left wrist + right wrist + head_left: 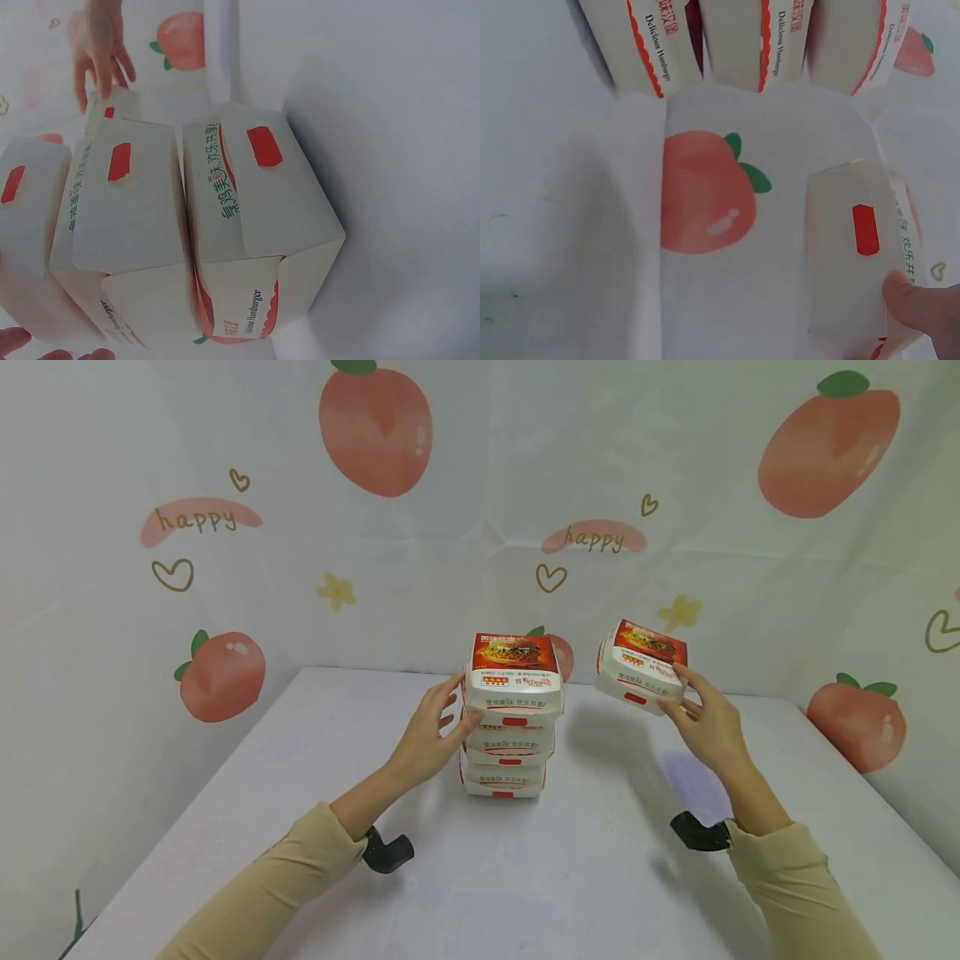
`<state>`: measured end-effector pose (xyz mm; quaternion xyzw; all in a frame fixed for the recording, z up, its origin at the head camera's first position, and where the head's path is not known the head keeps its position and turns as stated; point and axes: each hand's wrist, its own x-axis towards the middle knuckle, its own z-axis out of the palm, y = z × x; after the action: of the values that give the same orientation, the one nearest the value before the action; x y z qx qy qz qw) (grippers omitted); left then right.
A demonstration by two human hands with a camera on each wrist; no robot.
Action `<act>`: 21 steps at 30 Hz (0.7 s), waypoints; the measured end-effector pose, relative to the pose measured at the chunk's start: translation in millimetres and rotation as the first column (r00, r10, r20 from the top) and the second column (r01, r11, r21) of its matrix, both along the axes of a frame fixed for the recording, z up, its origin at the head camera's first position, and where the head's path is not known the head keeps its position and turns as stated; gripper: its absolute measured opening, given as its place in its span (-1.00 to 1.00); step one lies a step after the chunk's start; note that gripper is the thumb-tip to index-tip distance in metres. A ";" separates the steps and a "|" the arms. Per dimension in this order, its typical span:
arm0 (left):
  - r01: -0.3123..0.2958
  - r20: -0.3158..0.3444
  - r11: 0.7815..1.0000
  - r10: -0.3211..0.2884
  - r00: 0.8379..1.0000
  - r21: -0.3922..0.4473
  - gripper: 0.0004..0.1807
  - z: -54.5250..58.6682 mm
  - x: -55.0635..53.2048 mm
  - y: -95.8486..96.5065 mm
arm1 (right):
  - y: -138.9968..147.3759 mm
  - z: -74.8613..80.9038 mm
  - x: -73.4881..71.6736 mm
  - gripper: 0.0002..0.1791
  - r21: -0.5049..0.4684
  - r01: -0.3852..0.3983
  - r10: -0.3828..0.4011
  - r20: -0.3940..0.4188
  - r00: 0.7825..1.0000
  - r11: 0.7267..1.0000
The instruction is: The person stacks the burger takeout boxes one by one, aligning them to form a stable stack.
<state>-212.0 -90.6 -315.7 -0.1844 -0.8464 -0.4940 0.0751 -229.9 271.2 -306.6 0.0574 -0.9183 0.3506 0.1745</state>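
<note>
Three white hamburger boxes stand stacked on the table, the top box with a red burger picture on its lid. The middle box and bottom box show their printed fronts and red tabs. Against the stack's left side rests my left hand, fingers beside the top box and thumb by its lower front corner. To the right of the stack, my right hand grips another hamburger box by its right end, tilted and raised above the table. In the right wrist view the thumb presses its front face.
The white table reaches back to a hanging cloth printed with fruit, hearts and flowers. A black curved piece sits at the left cuff, another black piece at the right cuff.
</note>
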 end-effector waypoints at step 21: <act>-0.001 -0.002 1.000 0.001 1.000 -0.001 -0.28 0.2 0.4 0.3 | -16.4 30.6 12.4 -0.34 -0.017 -0.083 0.079 -0.166 0.983 0.996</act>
<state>-211.6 -90.3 -315.5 -0.1843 -0.8466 -0.4934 0.0763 -217.5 254.7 -276.0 0.1215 -0.8934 0.3623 0.2362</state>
